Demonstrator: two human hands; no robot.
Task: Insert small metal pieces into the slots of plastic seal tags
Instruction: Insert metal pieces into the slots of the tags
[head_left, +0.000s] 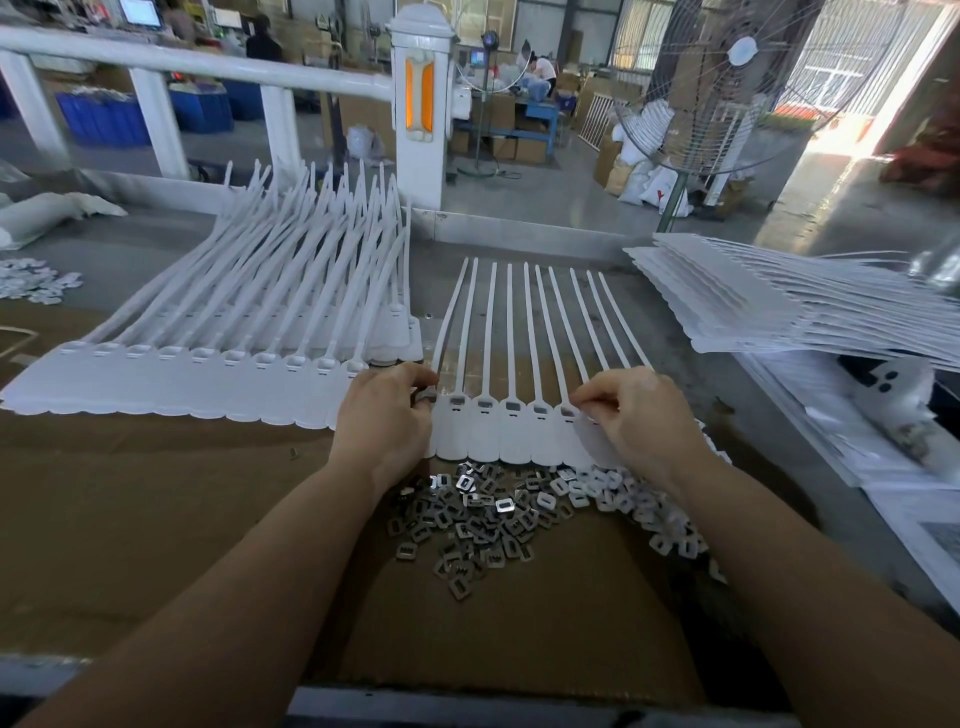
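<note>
Centre frame: left hand (387, 410) and right hand (631, 410), fingers curled, pinching at the tag strip (511, 436). Step: likely seating metal pieces. Next: probably fetch from the metal pile (483, 514), lower centre.

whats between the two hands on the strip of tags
In the head view, between the left hand and right hand lie five tag heads of the joined strip, each slot showing a grey metal piece.
</note>
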